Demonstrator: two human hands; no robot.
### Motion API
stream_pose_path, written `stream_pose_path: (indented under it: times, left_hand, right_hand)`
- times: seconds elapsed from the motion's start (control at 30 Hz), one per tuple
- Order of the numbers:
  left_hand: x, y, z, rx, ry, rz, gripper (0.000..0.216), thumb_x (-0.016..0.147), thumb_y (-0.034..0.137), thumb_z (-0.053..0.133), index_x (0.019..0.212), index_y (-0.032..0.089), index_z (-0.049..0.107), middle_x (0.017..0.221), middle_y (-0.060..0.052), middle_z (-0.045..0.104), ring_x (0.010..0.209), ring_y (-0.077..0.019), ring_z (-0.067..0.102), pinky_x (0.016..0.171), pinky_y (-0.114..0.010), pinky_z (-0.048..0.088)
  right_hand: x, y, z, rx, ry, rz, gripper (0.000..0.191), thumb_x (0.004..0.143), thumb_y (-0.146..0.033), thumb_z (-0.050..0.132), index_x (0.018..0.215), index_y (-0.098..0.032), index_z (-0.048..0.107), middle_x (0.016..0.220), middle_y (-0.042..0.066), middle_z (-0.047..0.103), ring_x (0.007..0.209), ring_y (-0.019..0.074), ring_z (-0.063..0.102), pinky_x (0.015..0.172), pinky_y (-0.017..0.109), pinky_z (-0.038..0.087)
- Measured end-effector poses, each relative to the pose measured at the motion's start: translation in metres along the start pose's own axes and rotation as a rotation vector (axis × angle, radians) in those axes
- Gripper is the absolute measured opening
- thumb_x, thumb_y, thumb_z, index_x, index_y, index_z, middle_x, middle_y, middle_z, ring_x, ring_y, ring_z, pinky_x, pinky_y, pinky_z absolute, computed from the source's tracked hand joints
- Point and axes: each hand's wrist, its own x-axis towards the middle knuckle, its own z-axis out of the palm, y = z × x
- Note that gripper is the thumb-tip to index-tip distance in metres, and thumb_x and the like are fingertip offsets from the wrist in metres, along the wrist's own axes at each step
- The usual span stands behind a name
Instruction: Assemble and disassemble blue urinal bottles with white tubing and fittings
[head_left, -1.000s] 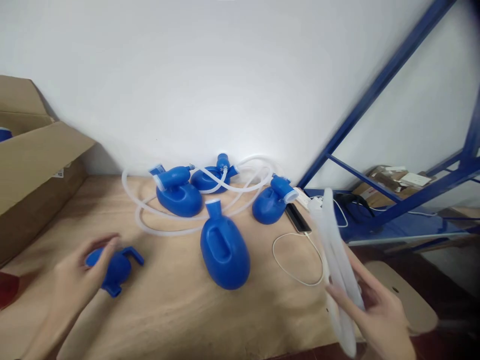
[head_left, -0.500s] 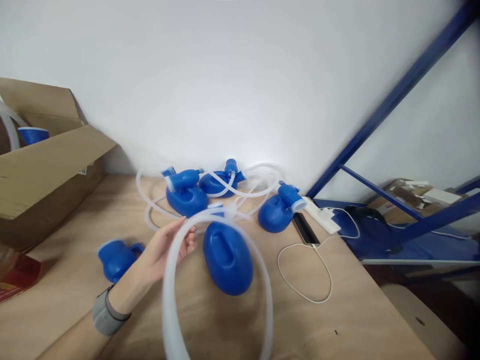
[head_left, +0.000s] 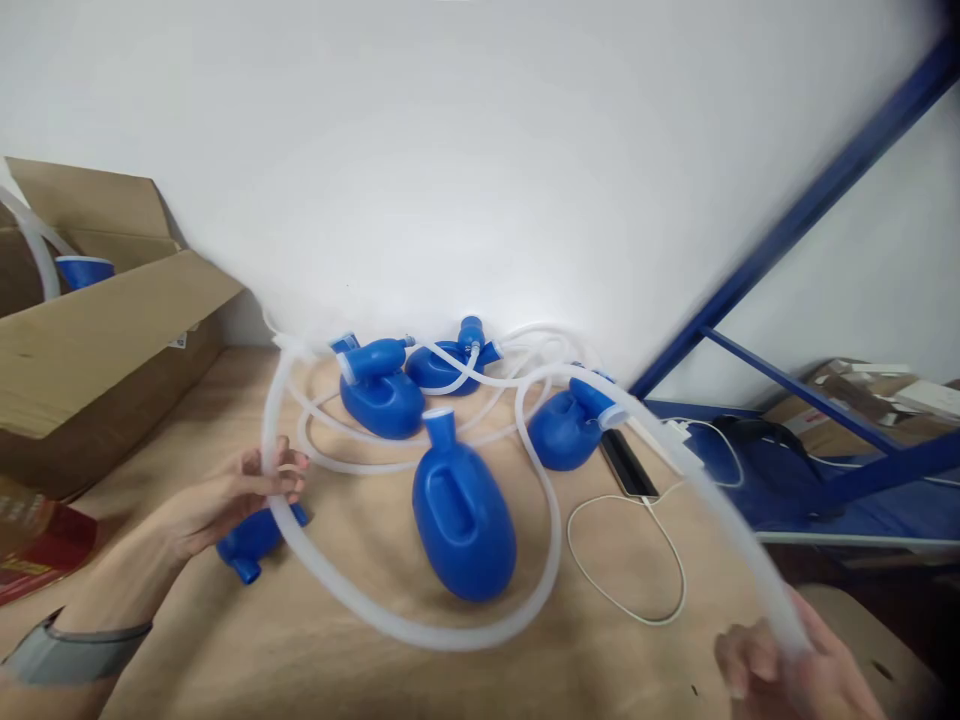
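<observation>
My left hand (head_left: 240,490) is closed round a translucent white tube (head_left: 420,628) above the wooden table (head_left: 360,660). The tube loops round the near blue bottle (head_left: 461,510) and runs right to my right hand (head_left: 795,680), whose fingers wrap its other end at the table's right edge. A small blue funnel piece (head_left: 251,540) lies just under my left hand.
Three more blue bottles (head_left: 379,390) tangled with thin tubes lie by the wall. An open cardboard box (head_left: 90,340) stands at the left. A phone (head_left: 628,465) and white cable (head_left: 637,590) lie at the right, beside a blue metal rack (head_left: 787,230).
My left hand has taken the tube and drawn it leftward, so the loop has spread wide over the table. My right hand has come back into view holding the tube's other end.
</observation>
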Motion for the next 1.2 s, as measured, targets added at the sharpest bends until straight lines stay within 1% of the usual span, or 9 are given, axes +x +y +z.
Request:
stream_pose_path:
  times: [0.07,0.13,0.27,0.4,0.57,0.63,0.83,0.97,1.2]
  left_hand:
    - [0.001,-0.003,-0.017,0.083,-0.035,0.068,0.036,0.062,0.024,0.094,0.075,0.022,0.061,0.093,-0.003,0.072,0.073,-0.0182,0.068,0.071,-0.033,0.065]
    - [-0.001,-0.006,-0.03,0.139,-0.047,0.127,0.036,0.071,0.028,0.089,0.101,0.026,0.07,0.078,0.001,0.069,0.066,-0.0181,0.066,0.068,-0.034,0.065]
    - [-0.008,-0.009,-0.033,0.253,-0.052,0.131,0.096,0.073,0.03,0.088,0.157,0.035,0.043,0.074,0.003,0.07,0.071,-0.0226,0.073,0.071,-0.035,0.064]
    - [-0.011,-0.008,-0.019,0.309,-0.119,0.074,0.08,0.064,0.038,0.094,0.139,0.03,0.065,0.111,-0.01,0.078,0.101,-0.0343,0.076,0.09,-0.044,0.063]
    - [-0.009,-0.012,-0.001,0.22,-0.151,-0.085,0.074,0.076,0.049,0.088,0.143,0.032,0.06,0.105,-0.005,0.076,0.075,-0.0201,0.071,0.08,-0.037,0.063]
    - [-0.006,-0.018,0.008,0.317,-0.175,-0.13,0.074,0.08,0.059,0.083,0.145,0.031,0.06,0.118,-0.009,0.074,0.087,-0.0234,0.073,0.08,-0.036,0.062]
    - [0.029,-0.052,0.031,0.776,0.011,0.102,0.09,0.077,0.07,0.076,0.151,0.023,0.056,0.143,-0.017,0.063,0.133,-0.0402,0.057,0.115,-0.051,0.043]
    - [0.058,-0.077,0.035,0.88,0.003,0.178,0.1,0.076,0.062,0.07,0.155,0.007,0.044,0.126,-0.022,0.068,0.119,-0.0425,0.063,0.107,-0.052,0.046]
    - [0.054,-0.078,0.035,0.792,0.006,0.239,0.074,0.066,0.028,0.059,0.139,0.014,0.055,0.109,-0.012,0.068,0.107,-0.0327,0.064,0.099,-0.043,0.051]
  right_hand:
    - [-0.001,0.003,0.022,0.029,-0.106,0.028,0.045,0.1,-0.047,0.058,0.144,-0.039,0.06,0.06,0.0,0.058,0.053,0.0171,0.056,0.049,0.03,0.048]
    - [-0.001,0.002,0.047,-0.051,-0.26,0.001,0.037,0.098,-0.045,0.064,0.133,-0.034,0.07,0.066,0.002,0.066,0.057,0.0184,0.064,0.054,0.031,0.055]
    - [0.008,0.0,0.102,-0.25,-0.513,-0.103,0.03,0.1,-0.042,0.061,0.117,-0.026,0.079,0.084,0.006,0.074,0.076,0.0187,0.072,0.071,0.03,0.062]
    - [0.015,0.011,0.154,-0.283,-0.499,-0.136,0.04,0.107,-0.039,0.044,0.13,-0.027,0.074,0.097,0.008,0.07,0.086,0.0172,0.072,0.08,0.03,0.064]
    - [0.001,0.019,0.198,-0.489,-0.571,-0.157,0.041,0.108,-0.033,0.039,0.126,-0.032,0.077,0.109,0.008,0.066,0.087,0.0157,0.07,0.078,0.029,0.059]
    - [-0.007,0.021,0.208,-0.532,-0.543,-0.183,0.038,0.107,-0.035,0.043,0.124,-0.032,0.077,0.111,0.008,0.066,0.09,0.0169,0.071,0.08,0.029,0.059]
    - [-0.013,0.027,0.214,-0.607,-0.523,-0.239,0.027,0.094,-0.038,0.067,0.117,-0.029,0.079,0.121,0.009,0.066,0.101,0.023,0.073,0.082,0.032,0.062]
    - [0.006,0.027,0.199,-0.478,-0.695,-0.215,0.023,0.093,-0.029,0.066,0.111,-0.03,0.08,0.127,0.007,0.066,0.104,0.0203,0.074,0.095,0.034,0.063]
    - [0.05,0.037,0.151,-0.111,-1.074,0.101,0.042,0.084,-0.042,0.081,0.123,-0.026,0.076,0.133,0.012,0.065,0.117,0.0242,0.071,0.086,0.031,0.065]
